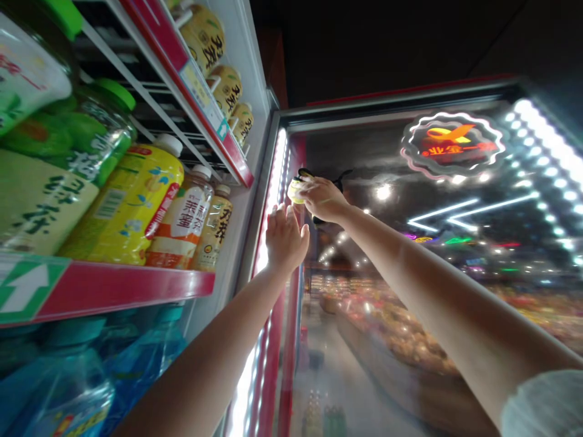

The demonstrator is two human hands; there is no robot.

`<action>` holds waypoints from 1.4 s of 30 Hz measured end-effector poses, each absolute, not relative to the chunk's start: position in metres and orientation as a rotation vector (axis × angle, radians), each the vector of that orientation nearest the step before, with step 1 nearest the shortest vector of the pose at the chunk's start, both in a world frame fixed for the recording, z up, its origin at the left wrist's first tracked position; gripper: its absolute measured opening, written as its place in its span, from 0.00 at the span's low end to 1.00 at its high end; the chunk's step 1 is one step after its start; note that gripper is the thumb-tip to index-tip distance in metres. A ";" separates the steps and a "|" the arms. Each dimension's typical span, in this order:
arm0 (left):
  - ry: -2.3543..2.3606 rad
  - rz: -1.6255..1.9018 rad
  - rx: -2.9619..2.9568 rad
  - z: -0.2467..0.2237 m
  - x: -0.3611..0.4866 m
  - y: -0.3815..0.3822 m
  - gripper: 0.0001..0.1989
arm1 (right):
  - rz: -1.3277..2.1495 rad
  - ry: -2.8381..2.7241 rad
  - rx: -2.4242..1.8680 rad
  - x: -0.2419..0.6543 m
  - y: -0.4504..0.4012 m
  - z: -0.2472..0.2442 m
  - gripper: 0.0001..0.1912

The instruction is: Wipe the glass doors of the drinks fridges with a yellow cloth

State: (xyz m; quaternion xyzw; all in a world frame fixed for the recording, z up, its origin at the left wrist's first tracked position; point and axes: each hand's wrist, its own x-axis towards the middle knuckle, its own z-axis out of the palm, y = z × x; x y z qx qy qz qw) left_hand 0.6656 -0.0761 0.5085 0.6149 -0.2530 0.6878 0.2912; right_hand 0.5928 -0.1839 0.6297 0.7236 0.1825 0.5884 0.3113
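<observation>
Both my arms reach up to the glass door (364, 255) of a drinks cooler. My right hand (324, 199) is closed around a small pale yellow and white thing (297, 190) with black parts; its kind cannot be made out. It is held close to the upper hinge-side part of the door. Just below and to the left is my left hand (286, 238), its fingers stretched upward and the thumb apart. That hand is by the bright light strip (281, 164) of the door frame, and whether it touches the frame cannot be told.
Bottled drinks (132, 200) stand on the red-edged shelf (136, 291) at left, with blue-capped bottles (73, 364) below and yellow ones (223, 88) above. A lit sign (453, 145) and blurred store displays (392, 328) show in the door glass.
</observation>
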 end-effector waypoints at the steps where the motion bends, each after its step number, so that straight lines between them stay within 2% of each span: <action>1: -0.675 1.829 1.640 0.507 0.665 -0.075 0.29 | 1.520 0.516 1.910 0.589 -0.188 0.628 0.23; 6: -0.663 1.840 1.662 0.502 0.669 -0.069 0.29 | 1.740 0.327 1.916 0.585 -0.183 0.647 0.20; 9: -0.663 1.859 1.668 0.501 0.671 -0.064 0.28 | 1.744 0.255 1.927 0.599 -0.154 0.656 0.20; 17: -0.679 1.878 1.706 0.491 0.667 -0.053 0.26 | 1.463 0.551 2.025 0.602 -0.146 0.619 0.19; 23: -0.689 1.846 1.698 0.485 0.664 -0.050 0.25 | 1.694 0.333 2.016 0.601 -0.140 0.626 0.18; 30: -0.666 1.857 1.655 0.474 0.666 -0.040 0.28 | 1.419 0.585 2.019 0.591 -0.152 0.585 0.16; 36: -0.669 1.836 1.694 0.481 0.661 -0.039 0.27 | 1.655 0.349 1.982 0.589 -0.160 0.589 0.20; 40: -0.608 1.829 1.636 0.482 0.663 -0.037 0.29 | 1.497 0.547 1.937 0.599 -0.159 0.557 0.20; 42: -0.606 1.828 1.617 0.482 0.664 -0.036 0.31 | 1.437 0.578 1.926 0.596 -0.163 0.556 0.20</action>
